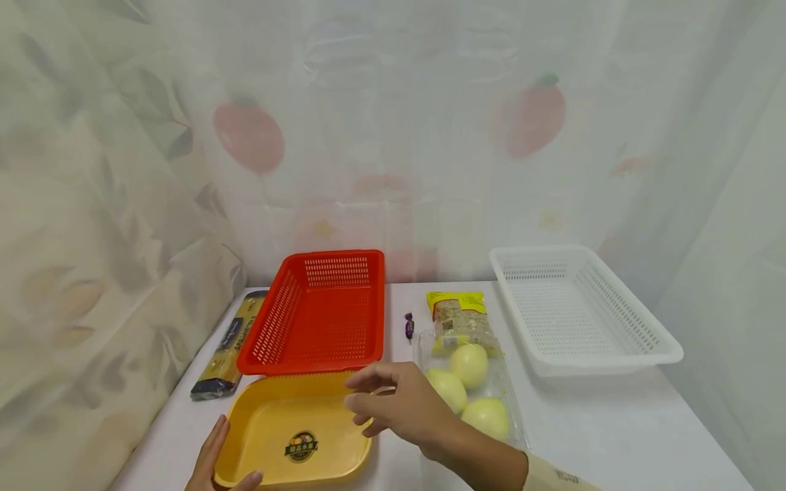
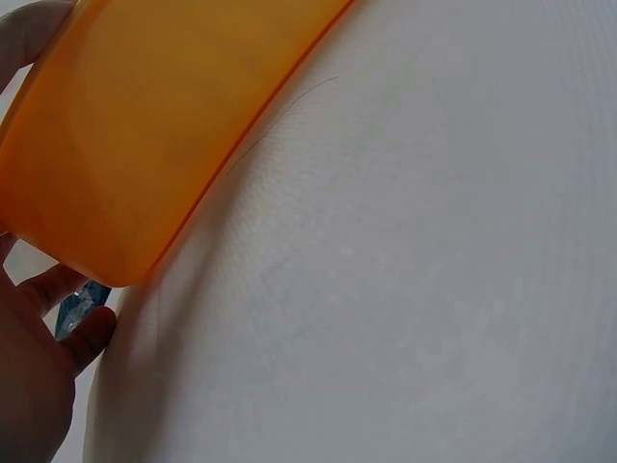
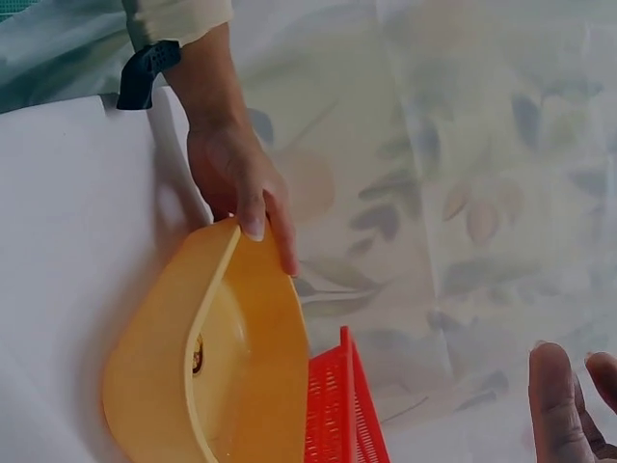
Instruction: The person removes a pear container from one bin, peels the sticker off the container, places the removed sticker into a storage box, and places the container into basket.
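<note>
A yellow plastic basin with a round dark logo inside sits at the front left of the table. My left hand grips its near left corner, thumb over the near rim and fingers along the left side; the right wrist view shows this left hand at the corner too. Over the basin's right rim hovers my right hand, fingers loosely bent and nothing in them. Beyond the basin, a red slotted basket stands close against its far rim. To the right of my right hand are three pale yellow-green round fruits.
The fruits lie in a clear plastic tray, with a yellow-and-clear food bag behind. A purple-wrapped candy lies beside the red basket. A spaghetti pack is at left, a white slotted basket at right. Patterned curtains enclose the table.
</note>
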Demonstrator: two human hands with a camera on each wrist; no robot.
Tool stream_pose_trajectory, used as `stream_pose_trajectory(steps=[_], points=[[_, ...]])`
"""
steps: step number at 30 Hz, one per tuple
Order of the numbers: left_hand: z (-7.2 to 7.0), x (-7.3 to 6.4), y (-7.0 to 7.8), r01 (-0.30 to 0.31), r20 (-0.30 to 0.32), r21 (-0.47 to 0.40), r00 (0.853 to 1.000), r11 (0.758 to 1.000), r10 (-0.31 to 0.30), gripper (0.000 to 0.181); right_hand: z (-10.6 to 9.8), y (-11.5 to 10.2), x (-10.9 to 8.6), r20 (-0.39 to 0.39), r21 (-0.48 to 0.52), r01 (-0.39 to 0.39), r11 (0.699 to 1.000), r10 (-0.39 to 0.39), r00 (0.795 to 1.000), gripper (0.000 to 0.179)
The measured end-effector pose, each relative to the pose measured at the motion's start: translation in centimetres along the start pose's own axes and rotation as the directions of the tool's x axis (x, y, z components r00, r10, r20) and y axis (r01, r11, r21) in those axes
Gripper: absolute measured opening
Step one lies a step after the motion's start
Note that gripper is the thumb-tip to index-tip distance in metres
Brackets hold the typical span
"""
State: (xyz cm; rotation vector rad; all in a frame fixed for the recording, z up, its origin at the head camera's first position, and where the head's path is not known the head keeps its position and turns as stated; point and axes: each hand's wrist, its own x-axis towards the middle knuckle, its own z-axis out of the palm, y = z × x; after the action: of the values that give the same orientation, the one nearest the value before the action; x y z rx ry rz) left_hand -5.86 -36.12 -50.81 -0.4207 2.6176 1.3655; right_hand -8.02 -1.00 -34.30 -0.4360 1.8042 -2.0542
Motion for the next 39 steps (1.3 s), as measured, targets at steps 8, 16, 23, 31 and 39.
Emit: stream_pose_trajectory(steps=[8,16,23,31,39], points=[[0.1,-0.2,-0.1,0.014,-0.004,-0.010,1.000,1.000,-0.014,0.129,-1.2,-0.9,-0.8,-0.035,-0.043,0.027,0.999,-0.028,0.999,0.022],[0.1,-0.5,0.4,-0.007,-0.008,-0.027,1.000,1.000,0.007,0.125,-2.6,-1.5,-1.6,-0.053,-0.081,0.079,0.994,-0.084,0.995,0.024],[0.2,-0.5,0.6,-0.004,-0.017,-0.036,1.000,0.999,0.003,0.124,-3.7,-1.8,-2.3,-0.106,-0.120,0.093,0.988,-0.106,0.989,0.028],[0.4,-0.6,0.6,-0.001,-0.031,-0.024,1.000,1.000,0.000,0.126,-5.2,-2.0,-2.9,-0.156,-0.141,0.077,0.987,-0.099,0.983,0.028],[0.5,-0.5,0.5,0.009,-0.035,-0.008,0.999,1.000,-0.009,0.128,-6.9,-2.1,-3.6,-0.202,-0.149,0.092,0.985,-0.122,0.972,0.031]])
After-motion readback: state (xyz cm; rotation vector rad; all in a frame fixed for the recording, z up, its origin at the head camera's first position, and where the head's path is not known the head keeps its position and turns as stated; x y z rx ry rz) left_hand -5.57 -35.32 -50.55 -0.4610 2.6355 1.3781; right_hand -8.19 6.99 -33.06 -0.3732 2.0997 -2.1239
